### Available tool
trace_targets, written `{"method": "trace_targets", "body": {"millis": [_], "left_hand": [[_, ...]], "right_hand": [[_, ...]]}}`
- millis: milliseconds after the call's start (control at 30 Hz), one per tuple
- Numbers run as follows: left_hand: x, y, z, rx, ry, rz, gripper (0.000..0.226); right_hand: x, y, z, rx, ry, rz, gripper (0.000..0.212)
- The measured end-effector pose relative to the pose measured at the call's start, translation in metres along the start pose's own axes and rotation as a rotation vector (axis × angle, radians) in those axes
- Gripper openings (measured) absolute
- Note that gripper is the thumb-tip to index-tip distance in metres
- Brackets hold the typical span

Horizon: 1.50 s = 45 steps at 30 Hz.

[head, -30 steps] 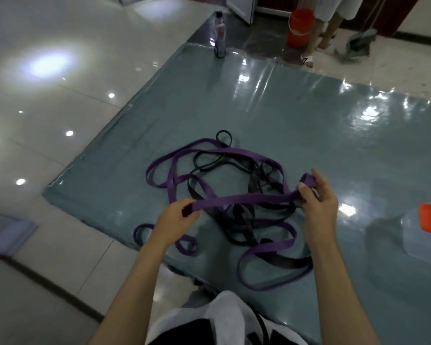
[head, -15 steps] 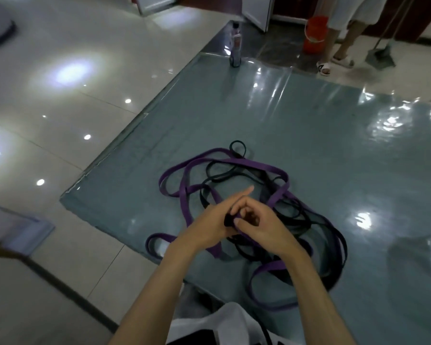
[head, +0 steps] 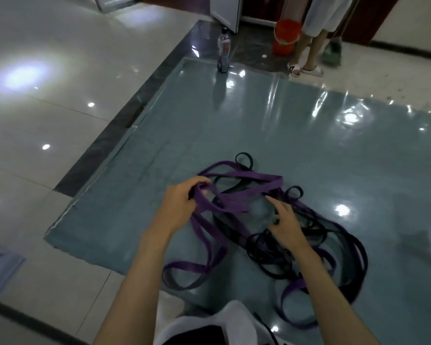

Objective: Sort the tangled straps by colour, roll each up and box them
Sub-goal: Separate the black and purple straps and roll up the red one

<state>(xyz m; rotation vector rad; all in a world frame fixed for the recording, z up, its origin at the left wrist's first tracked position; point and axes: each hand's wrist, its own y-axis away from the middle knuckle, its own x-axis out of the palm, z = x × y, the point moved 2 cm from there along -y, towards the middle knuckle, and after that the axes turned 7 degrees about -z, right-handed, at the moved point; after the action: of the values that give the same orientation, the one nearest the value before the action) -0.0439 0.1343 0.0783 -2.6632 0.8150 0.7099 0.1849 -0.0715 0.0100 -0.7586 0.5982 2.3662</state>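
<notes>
Head view: glossy grey-green mat (head: 271,125) over white tiles (head: 47,125).

Straps (head: 271,232) lay in a tangled heap on the mat (head: 234,125), near its front edge, w/ one loop hanging over that edge at front left. Mat lay on the floor (head: 47,120). Left hand (head: 182,207) sat at heap's left side, gripping a strap raised off the mat; right hand (head: 286,220) was over heap's middle, fingers (head: 271,200) spread. Bottle (head: 223,52) stood at mat's far edge, well behind the heap. Bucket (head: 286,36) was right of the bottle, off the mat; a second person's feet (head: 305,69) were just right of it.
</notes>
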Motion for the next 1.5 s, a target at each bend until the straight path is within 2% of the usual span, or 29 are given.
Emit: {"method": "trace_targets", "body": {"millis": [133,233,300,400,567,833,867,967,1033,1100,1200,1333,1400,1500], "left_hand": [[-0.035,-0.008,0.035,-0.109,-0.173,-0.02,0.034],[-0.053,-0.01,0.062,-0.223,-0.285,0.067,0.042],[-0.055,-0.011,0.076,-0.273,-0.313,0.155,0.044],[-0.045,-0.013,0.093,-0.317,-0.226,0.281,0.047],[-0.012,-0.017,0.115,-0.265,-0.17,0.423,0.037],[0.019,-0.047,0.124,-0.287,-0.108,0.324,0.037],[0.022,-0.05,0.125,-0.279,-0.11,0.358,0.041],[0.03,-0.054,0.125,-0.239,-0.06,0.593,0.056],[0.035,-0.056,0.125,-0.3,0.008,0.671,0.059],[0.042,-0.059,0.127,-0.382,0.052,0.635,0.051],[0.052,-0.062,0.129,-0.326,0.002,0.498,0.043],[0.057,-0.065,0.134,-0.142,-0.388,0.321,0.03],[0.059,-0.064,0.138,-0.193,-0.536,0.339,0.029],[0.062,-0.065,0.147,-0.289,-0.482,0.438,0.034]], "right_hand": [[0.036,-0.009,0.008,0.028,0.081,0.077,0.067],[0.063,-0.01,0.012,0.07,0.049,0.069,0.057],[0.079,-0.007,0.013,0.122,0.064,-0.011,0.051],[0.096,0.001,0.017,0.193,0.118,-0.166,0.047],[0.103,-0.004,0.018,0.219,0.26,-0.141,0.052],[0.105,-0.024,-0.005,0.279,0.192,-0.21,0.025],[0.104,-0.027,-0.006,0.292,0.165,-0.217,0.023],[0.103,-0.033,-0.008,0.313,0.103,-0.216,0.019],[0.102,-0.037,-0.008,0.315,0.066,-0.21,0.016],[0.102,-0.039,-0.008,0.315,0.022,-0.213,0.013],[0.102,-0.039,-0.009,0.325,-0.05,-0.258,0.01],[0.098,-0.038,-0.002,0.367,-0.149,-0.333,0.019],[0.099,-0.037,0.006,0.361,-0.198,-0.333,0.023],[0.106,-0.035,0.022,0.342,-0.271,-0.29,0.034]]}}
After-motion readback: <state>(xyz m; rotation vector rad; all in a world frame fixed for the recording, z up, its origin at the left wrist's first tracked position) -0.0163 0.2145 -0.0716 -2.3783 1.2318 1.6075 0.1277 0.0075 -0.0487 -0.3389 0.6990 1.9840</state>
